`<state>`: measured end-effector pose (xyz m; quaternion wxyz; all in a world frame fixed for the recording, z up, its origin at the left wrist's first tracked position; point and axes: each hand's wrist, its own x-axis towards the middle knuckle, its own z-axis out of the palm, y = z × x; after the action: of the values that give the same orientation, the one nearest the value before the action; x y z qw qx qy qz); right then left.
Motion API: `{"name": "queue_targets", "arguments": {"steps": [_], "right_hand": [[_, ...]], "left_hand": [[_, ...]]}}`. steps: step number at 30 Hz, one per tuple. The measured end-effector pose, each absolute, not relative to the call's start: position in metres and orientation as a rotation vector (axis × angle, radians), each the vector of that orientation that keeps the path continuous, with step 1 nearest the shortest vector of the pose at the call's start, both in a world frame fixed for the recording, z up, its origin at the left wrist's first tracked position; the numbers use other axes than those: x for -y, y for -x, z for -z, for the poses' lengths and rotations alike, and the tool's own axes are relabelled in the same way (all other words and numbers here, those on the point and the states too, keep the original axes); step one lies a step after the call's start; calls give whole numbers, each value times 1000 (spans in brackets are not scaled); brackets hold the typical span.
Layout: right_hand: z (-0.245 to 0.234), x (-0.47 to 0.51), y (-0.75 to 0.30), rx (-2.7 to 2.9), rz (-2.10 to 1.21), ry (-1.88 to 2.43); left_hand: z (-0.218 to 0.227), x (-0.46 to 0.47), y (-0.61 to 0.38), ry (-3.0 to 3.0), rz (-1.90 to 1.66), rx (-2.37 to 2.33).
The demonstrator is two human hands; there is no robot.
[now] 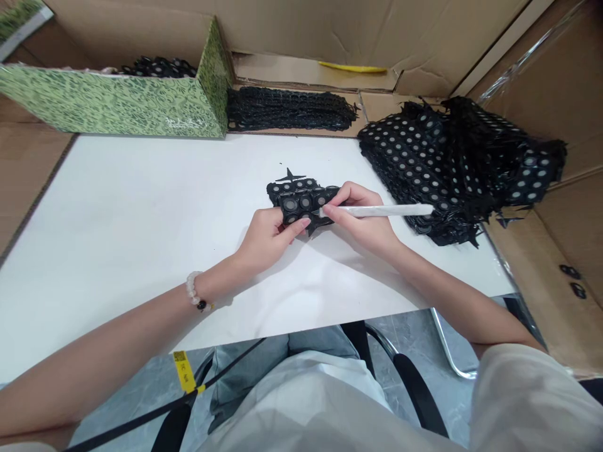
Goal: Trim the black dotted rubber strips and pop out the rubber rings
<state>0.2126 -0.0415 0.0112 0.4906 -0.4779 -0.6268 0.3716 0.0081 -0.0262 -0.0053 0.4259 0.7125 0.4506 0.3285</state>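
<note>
Over the white table, my left hand pinches the lower left of a small black sheet with rows of round grey discs, its thumb on the front. Between the fingers of my right hand is a slim white-handled tool. Its handle points right and its tip reaches the middle of the sheet; the tip is too small to make out. Some right fingers are behind the sheet's right edge. A second dotted black piece, with a spiky scrap above it, shows just behind.
A large heap of dotted black sheets lies at the right. Behind the table are a stack of black strips and a green patterned box with black pieces inside. Cardboard walls enclose the back and right. Two small black pieces lie far right.
</note>
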Motion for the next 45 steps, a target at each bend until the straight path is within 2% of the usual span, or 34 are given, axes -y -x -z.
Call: {"name": "queue_targets", "arguments": {"steps": [7,12,28,33,45], "right_hand": [[-1,49,-206,1690,-620,1152],[1,51,-202,1696,-543,1176],[2,54,-199,1656,-576,1217],[-3,53,-202,1628,-593,1161],[-10,50,-206,1575,-722,1179]], "left_hand": [[7,27,-8,-1850,-831,-1093],[9,27,-7,-1901,-824,-1107],[13,25,-5,-2090,-842,-1058],[8,28,-10,-1897,-872,-1188],[2,27,-15,-1411,-971,-1115]]}}
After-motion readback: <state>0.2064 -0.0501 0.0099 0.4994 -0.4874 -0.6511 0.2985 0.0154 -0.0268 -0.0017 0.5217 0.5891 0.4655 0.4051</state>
